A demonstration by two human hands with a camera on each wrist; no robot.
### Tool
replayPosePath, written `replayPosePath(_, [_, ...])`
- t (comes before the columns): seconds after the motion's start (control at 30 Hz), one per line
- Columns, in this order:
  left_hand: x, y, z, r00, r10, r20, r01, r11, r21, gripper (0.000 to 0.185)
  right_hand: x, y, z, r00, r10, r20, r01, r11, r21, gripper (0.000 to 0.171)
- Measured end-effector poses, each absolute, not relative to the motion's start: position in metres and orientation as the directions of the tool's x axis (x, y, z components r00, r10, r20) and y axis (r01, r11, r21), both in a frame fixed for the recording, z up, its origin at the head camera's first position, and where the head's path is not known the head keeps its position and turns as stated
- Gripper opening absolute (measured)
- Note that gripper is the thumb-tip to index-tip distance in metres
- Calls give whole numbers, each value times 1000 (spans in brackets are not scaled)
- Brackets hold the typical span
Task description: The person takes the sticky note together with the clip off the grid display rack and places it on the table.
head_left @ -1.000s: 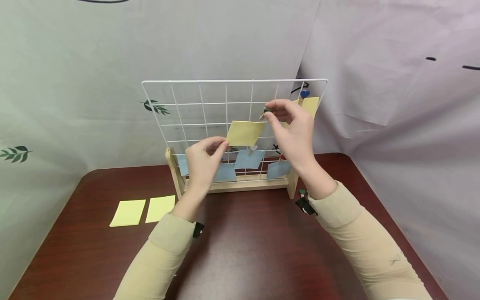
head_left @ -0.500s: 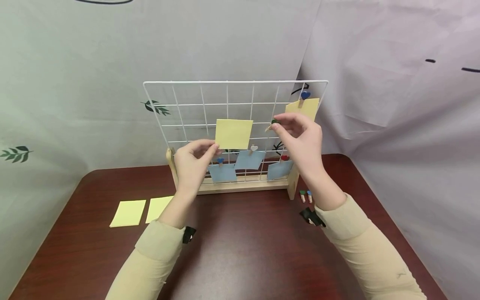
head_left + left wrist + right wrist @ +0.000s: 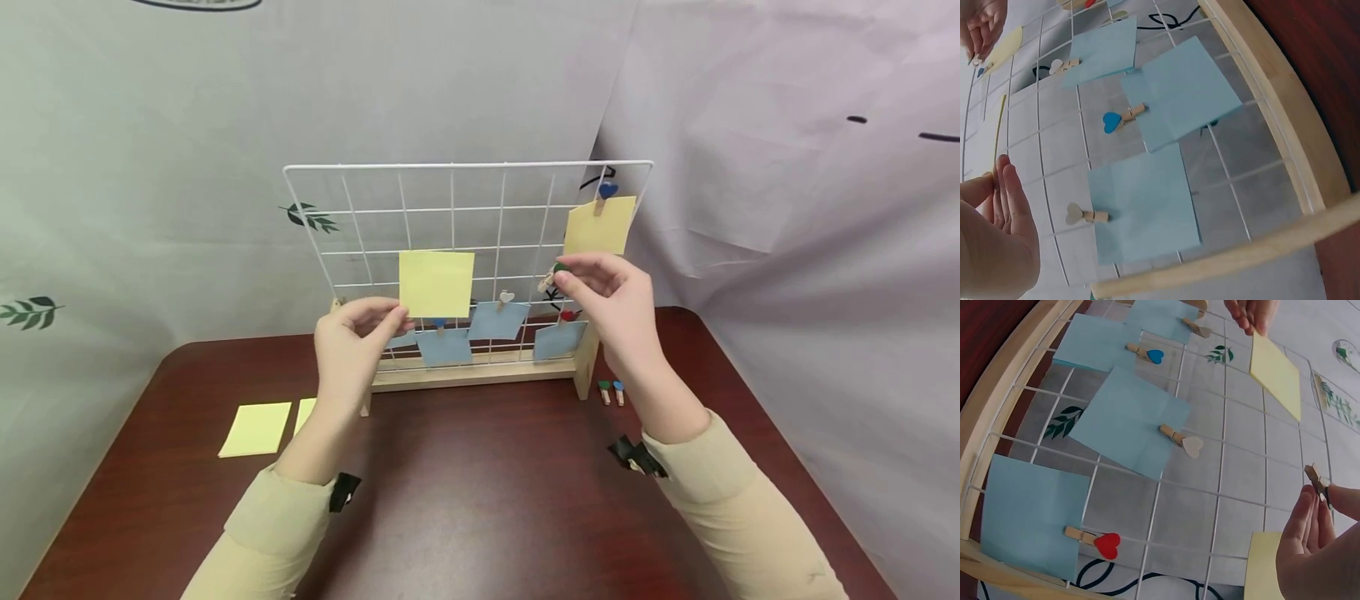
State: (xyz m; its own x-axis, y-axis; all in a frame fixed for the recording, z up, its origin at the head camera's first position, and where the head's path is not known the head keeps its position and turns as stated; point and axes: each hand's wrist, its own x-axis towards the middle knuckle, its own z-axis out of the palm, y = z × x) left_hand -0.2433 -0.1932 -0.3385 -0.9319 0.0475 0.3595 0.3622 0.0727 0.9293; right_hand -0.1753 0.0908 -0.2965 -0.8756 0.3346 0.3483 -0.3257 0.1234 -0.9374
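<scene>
Left hand (image 3: 352, 337) pinched on yellow note (image 3: 437, 283), held by bottom corner before wire grid (image 3: 465, 250) | right hand (image 3: 611, 296) pinched on small clip (image 3: 553, 273), beside grid | note probably light, floppy, best held by edge.

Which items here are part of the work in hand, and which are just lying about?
In use:
- yellow note, pinched at its lower corner by the left hand
- green-heart clip, pinched by the right hand
- wire grid

Lying about:
- two yellow notes on the table
- two spare clips by the stand
- clipped blue notes
</scene>
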Motion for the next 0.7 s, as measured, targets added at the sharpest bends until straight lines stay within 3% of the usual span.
replayPosePath(0.23, [-239,-212,-347,-939,48,341,344,79,936,13,-167,98,-304,-888,334,315,-296,110,-949,22])
replayPosePath(0.53, [-242,-240,-353,-942,-3,337,334,114,936,11,-161,110,-321,-892,362,272,-257,89,-962,17])
replayPosePath(0.7, [-242,-256,-357,-954,-46,297,294,52,954,7,-158,115,-329,-891,381,248,-253,38,-967,17])
